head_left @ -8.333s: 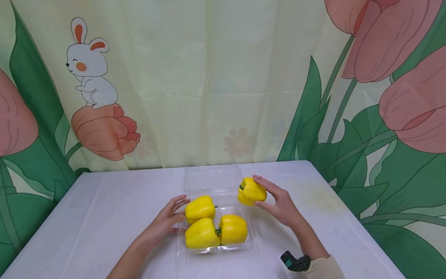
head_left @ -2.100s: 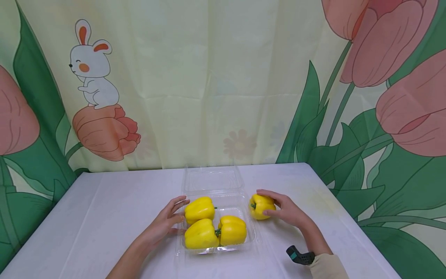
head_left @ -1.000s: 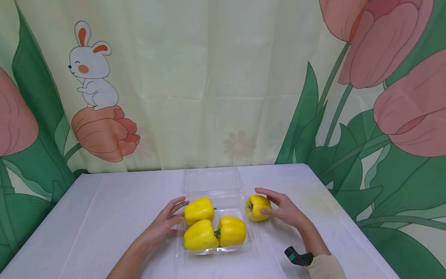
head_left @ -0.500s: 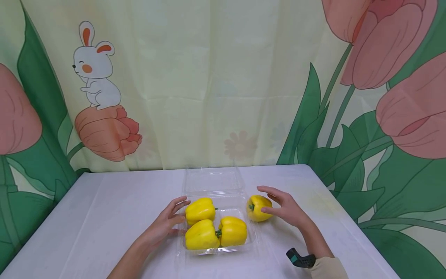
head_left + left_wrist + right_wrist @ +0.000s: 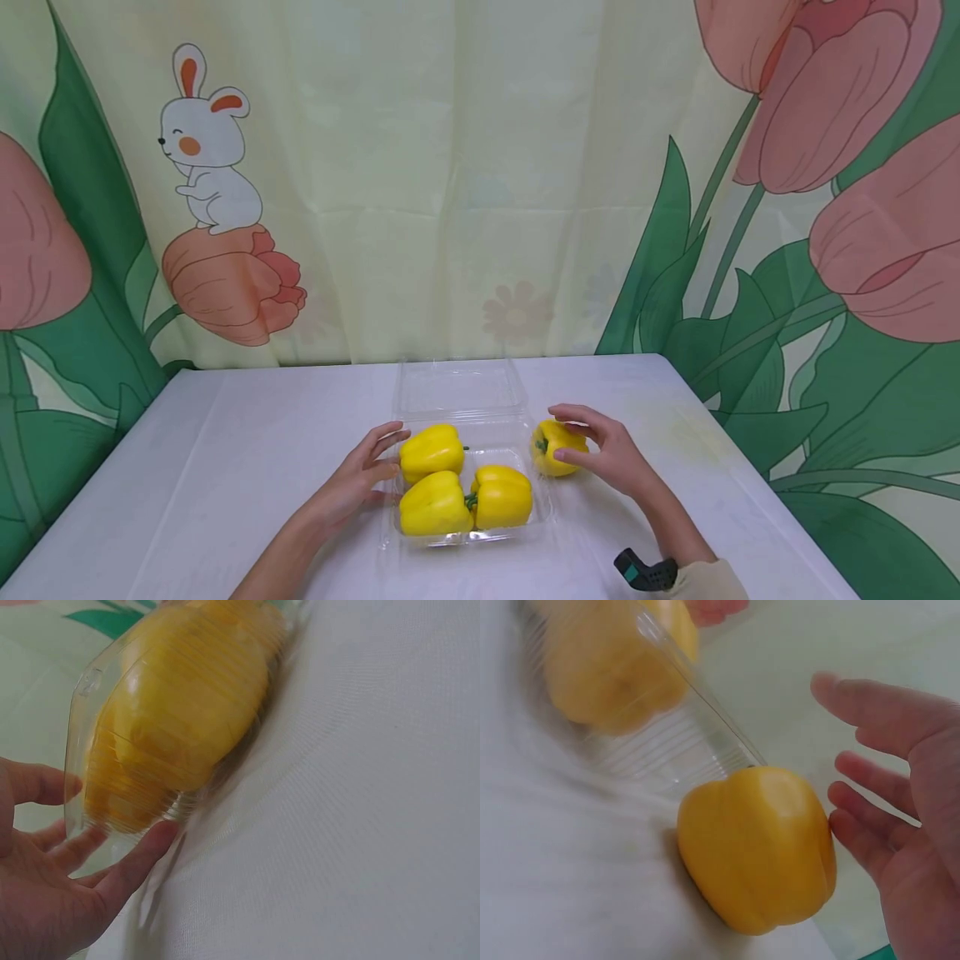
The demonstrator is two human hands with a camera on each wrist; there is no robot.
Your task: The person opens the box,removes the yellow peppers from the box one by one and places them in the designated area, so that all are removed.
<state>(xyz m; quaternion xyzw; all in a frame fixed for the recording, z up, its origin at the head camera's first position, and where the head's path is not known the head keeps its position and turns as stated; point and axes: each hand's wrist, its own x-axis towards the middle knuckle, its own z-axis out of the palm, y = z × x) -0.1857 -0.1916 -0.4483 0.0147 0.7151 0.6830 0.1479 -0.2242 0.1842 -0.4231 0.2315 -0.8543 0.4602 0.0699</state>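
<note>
One yellow pepper (image 5: 550,463) had come down onto the surface (image 5: 247,433) beside the clear container (image 5: 476,538), leaving three peppers (image 5: 433,505) inside; the right hand (image 5: 611,452) sat loosely parted by it, the left hand (image 5: 358,479) spread against the container.

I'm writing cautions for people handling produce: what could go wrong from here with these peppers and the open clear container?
The loose yellow pepper sits on the white cloth beside the clear container, with the right hand around it but not firmly gripping; a nudge might roll it.

The left hand touches the container's wall; pushing harder could slide it.

The container's bare back-right corner looks snug, so a fourth pepper might jam there.
</note>
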